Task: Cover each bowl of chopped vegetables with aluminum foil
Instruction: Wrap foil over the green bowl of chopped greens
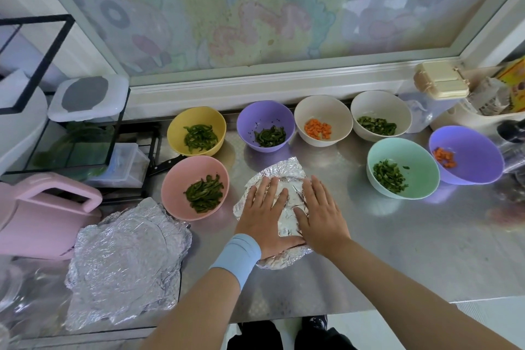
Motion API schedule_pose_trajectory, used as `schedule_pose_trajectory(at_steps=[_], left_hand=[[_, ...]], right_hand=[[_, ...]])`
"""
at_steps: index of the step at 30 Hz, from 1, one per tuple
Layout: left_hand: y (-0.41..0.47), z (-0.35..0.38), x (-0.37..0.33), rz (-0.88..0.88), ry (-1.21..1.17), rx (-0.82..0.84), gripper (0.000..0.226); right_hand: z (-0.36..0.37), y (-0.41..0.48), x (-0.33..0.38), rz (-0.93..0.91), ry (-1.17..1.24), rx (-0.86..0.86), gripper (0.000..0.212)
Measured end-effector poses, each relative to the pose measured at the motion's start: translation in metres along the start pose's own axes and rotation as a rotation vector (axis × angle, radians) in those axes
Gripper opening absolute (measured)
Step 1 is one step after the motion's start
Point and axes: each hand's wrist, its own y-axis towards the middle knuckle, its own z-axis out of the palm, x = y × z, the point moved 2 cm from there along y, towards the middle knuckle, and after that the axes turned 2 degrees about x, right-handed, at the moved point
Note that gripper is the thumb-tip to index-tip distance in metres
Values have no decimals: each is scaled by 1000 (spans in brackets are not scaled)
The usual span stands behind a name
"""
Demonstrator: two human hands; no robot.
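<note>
A foil-covered bowl (284, 170) sits at the middle of the steel counter (397, 250). My left hand (264, 216) and my right hand (319, 213) lie flat on top of its foil, fingers straight and spread, pressing it down. Uncovered bowls stand around it: a pink bowl (170, 193) and a yellow bowl (176, 133) with green pepper strips, a purple colander bowl (247, 125), a cream bowl (338, 113) with carrot cubes, a second cream bowl (397, 105), a mint bowl (420, 162), and a purple bowl (477, 156) with carrot.
A crumpled stack of foil sheets (127, 253) lies at the counter's left front. A pink jug (42, 216) stands left of it. A black knife handle (167, 163) pokes out behind the pink bowl. Containers (440, 85) crowd the back right corner.
</note>
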Motion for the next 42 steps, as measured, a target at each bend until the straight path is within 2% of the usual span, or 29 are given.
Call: schedule_pose_trajectory(at_steps=[7,12,16,18,20,22,25,27,30,37,42], left_hand=[[-8,7,11,-27,-126,-75,119],[-13,7,9,-53,-153,-58,124],[-22,3,5,-100,-210,-56,123],[-24,-3,6,-126,-188,-59,109],[-16,-13,9,-113,-103,-167,82],[4,-19,9,-26,-72,-257,62],[40,-17,10,97,-27,-208,54],[53,-11,13,88,-41,-153,54],[53,-10,15,24,-102,-175,54],[45,-11,12,-77,-103,-217,50],[38,-5,13,-183,-184,-217,52]], right_hand=[[5,3,-8,-26,197,31,71],[3,11,-12,-78,153,40,76],[-4,21,-14,-158,25,77,80],[-8,25,-15,-194,-37,98,81],[-10,27,-15,-221,-74,109,81],[-11,28,-14,-241,-101,109,81],[-10,30,-15,-262,-124,93,77],[-11,31,-16,-272,-148,88,75],[-11,31,-17,-277,-175,85,73],[-16,29,-6,-210,-305,52,64],[-2,22,8,33,-62,2,58]])
